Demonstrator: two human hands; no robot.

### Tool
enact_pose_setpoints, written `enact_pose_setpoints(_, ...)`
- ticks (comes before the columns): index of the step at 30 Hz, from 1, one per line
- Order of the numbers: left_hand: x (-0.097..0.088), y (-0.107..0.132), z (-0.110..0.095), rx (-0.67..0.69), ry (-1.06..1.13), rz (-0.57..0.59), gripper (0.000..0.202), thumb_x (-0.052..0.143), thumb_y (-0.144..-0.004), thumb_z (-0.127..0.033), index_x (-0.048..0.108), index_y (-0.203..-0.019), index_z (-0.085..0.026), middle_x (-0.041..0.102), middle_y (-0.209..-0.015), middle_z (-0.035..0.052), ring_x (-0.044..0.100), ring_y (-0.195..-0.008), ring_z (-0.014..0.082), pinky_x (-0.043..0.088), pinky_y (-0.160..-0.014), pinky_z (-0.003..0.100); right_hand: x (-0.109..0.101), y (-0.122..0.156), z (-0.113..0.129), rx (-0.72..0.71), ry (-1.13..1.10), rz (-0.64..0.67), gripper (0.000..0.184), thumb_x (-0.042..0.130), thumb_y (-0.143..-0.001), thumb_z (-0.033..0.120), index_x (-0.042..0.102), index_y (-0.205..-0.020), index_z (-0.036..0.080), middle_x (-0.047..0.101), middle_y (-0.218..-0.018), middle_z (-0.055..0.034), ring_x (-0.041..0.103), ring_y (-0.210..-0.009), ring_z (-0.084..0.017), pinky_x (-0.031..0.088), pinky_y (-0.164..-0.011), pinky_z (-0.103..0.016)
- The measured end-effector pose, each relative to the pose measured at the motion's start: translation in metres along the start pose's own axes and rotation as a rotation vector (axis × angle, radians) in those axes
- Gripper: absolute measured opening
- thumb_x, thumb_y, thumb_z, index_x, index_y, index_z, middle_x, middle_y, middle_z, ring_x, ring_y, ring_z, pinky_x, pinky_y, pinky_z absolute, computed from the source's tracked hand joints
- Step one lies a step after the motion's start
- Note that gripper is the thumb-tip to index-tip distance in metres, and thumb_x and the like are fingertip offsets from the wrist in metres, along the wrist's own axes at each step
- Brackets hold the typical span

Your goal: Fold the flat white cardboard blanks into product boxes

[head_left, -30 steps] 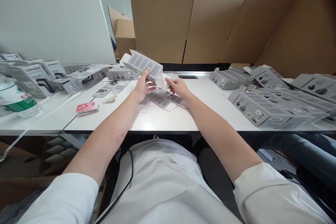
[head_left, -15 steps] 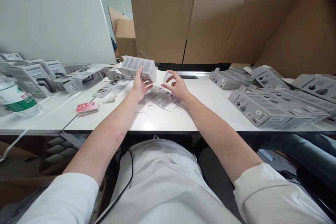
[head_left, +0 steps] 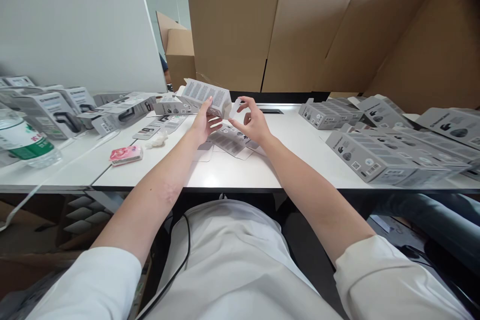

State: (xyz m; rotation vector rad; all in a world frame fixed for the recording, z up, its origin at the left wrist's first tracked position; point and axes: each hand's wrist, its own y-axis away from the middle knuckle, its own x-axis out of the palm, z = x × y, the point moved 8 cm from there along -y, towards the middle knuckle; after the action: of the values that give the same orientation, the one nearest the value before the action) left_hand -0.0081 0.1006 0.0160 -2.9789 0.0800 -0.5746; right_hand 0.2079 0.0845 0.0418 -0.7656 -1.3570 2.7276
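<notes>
My left hand (head_left: pixel 206 121) is closed around a small grey printed carton (head_left: pixel 207 95), thumb on the near side and fingers beneath. The carton is tilted, held above the table, with its right end towards my other hand. Between the thumb and fingertips of my right hand (head_left: pixel 253 120) is a small whitish, translucent flat piece (head_left: pixel 235 108), right beside that end; whether it touches the carton I cannot tell. Under my hands lie flattened grey cartons (head_left: pixel 229 141). Just behind my left hand rests another grey carton (head_left: pixel 170 106) on the table.
Several grey cartons (head_left: pixel 371 155) are grouped on the right of the white table (head_left: pixel 300 160), with more cartons (head_left: pixel 48 110) at left. A plastic bottle (head_left: pixel 32 142), a pink packet (head_left: pixel 126 155) and crumpled whitish material (head_left: pixel 157 139) lie left. Large cardboard (head_left: pixel 240 20) stands behind.
The carton in my left hand has moved right and tipped its right end downward, closer to the whitish piece. My right hand has shifted only slightly.
</notes>
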Motion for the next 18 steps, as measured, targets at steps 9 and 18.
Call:
enact_pose_setpoints(9, 0.014, 0.009, 0.001, -0.013, -0.155, 0.128, 0.069, 0.096, -0.083, -0.087, 0.081, -0.113, -0.026, 0.083, -0.117, 0.0143, 0.079, -0.109, 0.0331, 0.067, -0.094, 0.044, -0.003, -0.002, -0.001, -0.047, -0.01, -0.048, 0.1, 0.093, -0.098, 0.085, 0.055, -0.179, 0.04, 0.075, -0.137, -0.009, 0.062, -0.074, -0.019, 0.058, -0.062, -0.038)
enact_pose_setpoints(18, 0.016, 0.01, -0.001, -0.004, -0.178, 0.123, 0.066, 0.093, -0.088, -0.086, 0.083, -0.115, -0.026, 0.081, -0.113, 0.0131, 0.075, -0.091, 0.0278, 0.069, -0.088, 0.046, -0.001, -0.002, -0.003, -0.035, -0.025, -0.027, 0.107, 0.089, -0.098, 0.093, 0.056, -0.187, 0.044, 0.076, -0.145, -0.0108, 0.063, -0.076, -0.021, 0.066, -0.069, -0.044)
